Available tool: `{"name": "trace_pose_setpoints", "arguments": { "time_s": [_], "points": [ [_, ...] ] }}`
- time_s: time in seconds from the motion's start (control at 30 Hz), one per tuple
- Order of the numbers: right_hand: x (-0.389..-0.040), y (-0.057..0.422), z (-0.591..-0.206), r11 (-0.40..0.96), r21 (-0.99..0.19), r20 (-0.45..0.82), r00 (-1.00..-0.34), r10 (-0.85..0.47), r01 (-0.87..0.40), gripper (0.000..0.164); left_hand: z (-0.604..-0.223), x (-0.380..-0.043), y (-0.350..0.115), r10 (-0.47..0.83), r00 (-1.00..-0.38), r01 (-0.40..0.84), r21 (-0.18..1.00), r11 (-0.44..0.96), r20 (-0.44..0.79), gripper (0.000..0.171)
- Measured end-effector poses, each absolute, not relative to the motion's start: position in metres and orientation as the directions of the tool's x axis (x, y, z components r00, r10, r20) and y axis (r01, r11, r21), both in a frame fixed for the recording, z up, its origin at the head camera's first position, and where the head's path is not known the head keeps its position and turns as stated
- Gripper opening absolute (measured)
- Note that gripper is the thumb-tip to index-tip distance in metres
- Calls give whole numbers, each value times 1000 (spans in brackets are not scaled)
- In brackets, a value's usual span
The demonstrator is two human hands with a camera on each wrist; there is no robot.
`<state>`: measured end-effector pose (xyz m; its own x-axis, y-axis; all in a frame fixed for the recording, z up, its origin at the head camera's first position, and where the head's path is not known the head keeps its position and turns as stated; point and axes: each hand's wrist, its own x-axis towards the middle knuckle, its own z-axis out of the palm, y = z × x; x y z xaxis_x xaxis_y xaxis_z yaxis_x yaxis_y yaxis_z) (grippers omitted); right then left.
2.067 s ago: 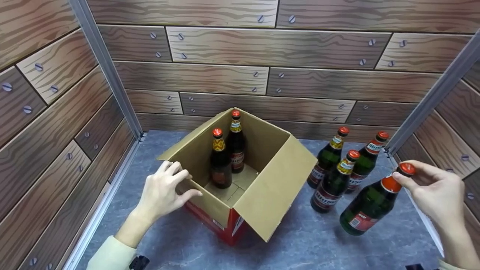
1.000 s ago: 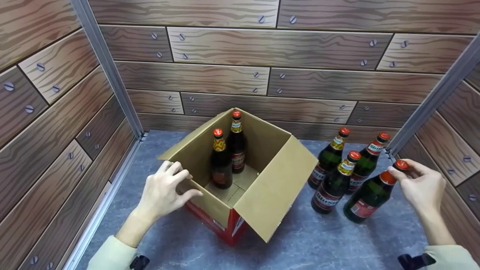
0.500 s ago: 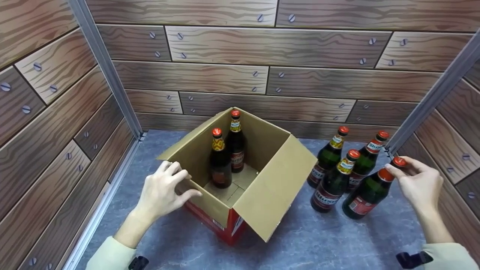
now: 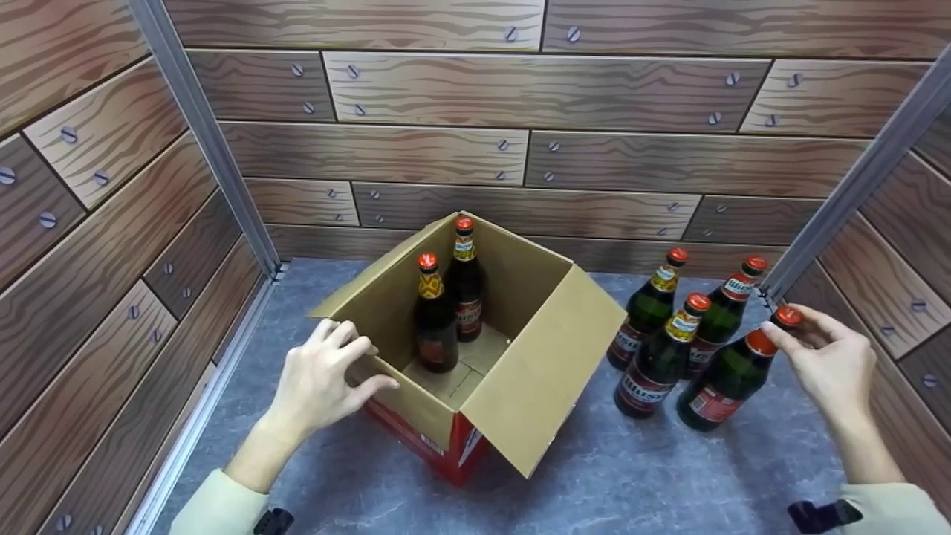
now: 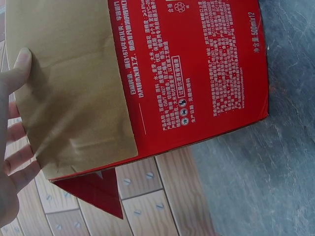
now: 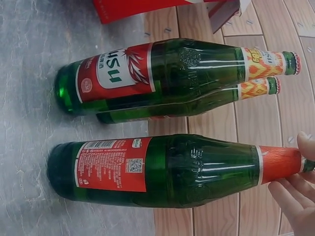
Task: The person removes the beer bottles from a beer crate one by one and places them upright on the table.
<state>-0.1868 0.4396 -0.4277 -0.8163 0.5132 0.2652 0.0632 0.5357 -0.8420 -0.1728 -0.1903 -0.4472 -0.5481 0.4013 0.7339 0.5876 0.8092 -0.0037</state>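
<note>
An open cardboard box (image 4: 546,371), red outside and brown inside, stands mid-surface with two beer bottles (image 4: 437,334) upright in it. My left hand (image 4: 327,375) holds its near-left edge, where a brown flap (image 5: 74,93) is folded down over the red wall. To the right, my right hand (image 4: 832,364) pinches a green beer bottle (image 4: 732,383) by its neck, just under the red cap. That bottle stands upright on the surface, its back label (image 6: 115,164) turned toward me. Close beside it stand three more green beer bottles (image 4: 657,364).
The blue-grey marbled surface (image 4: 631,475) is enclosed by wood-patterned walls (image 4: 446,148) with grey metal corner posts (image 4: 839,200). A wide box flap (image 4: 546,379) juts out to the right, close to the standing bottles.
My right hand has brought the held bottle leftward and back, setting it down beside the other three. It has barely moved over the last second. My left hand stays on the box edge.
</note>
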Motion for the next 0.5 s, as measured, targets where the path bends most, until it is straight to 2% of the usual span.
{"name": "trace_pose_setpoints", "arguments": {
  "time_s": [0.33,0.5],
  "points": [
    [-184,419,-402,515,-845,434,-745,507,-143,38,-447,-173,-191,400,-547,593,2,805,735,48],
    [-184,391,-382,551,-802,522,-721,456,-232,36,-447,-174,-190,403,-545,592,-3,806,735,48]
  ]
}}
